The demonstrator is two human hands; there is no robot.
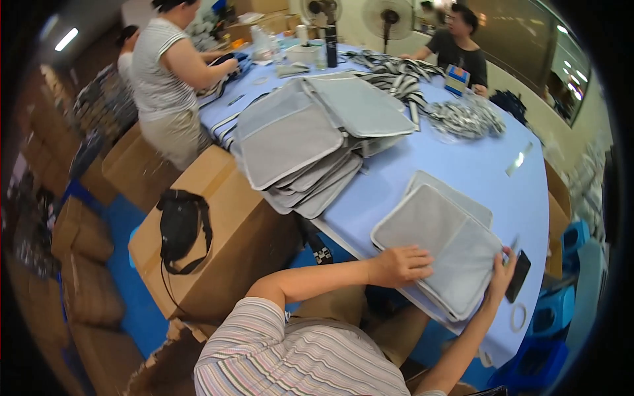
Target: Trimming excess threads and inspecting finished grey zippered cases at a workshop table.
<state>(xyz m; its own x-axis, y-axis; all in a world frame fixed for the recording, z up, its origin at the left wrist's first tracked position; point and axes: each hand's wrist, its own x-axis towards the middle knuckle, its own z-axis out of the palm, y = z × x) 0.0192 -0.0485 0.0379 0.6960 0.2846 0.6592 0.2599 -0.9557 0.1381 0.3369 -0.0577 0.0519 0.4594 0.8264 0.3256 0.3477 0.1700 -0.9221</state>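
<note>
The left hand (404, 265) lies flat, fingers extended close together, on the grey rectangular fabric panels with white edging (449, 241), stacked at the near edge of the pale blue tabletop (472, 162). The right hand (503, 269) curls at their right edge; whether it pinches them cannot be told. Just beside it lies a flat black rectangular device (520, 277). Farther left rests a taller pile of grey panels (290, 135).

I register even, moderately bright indoor light. A ceiling tube (66, 39) glows at upper left; lamps reflect in the glass (560, 76) at upper right. I note glare on the strip (519, 159), soft cartons (86, 290) at left, fisheye bending and black corners.
</note>
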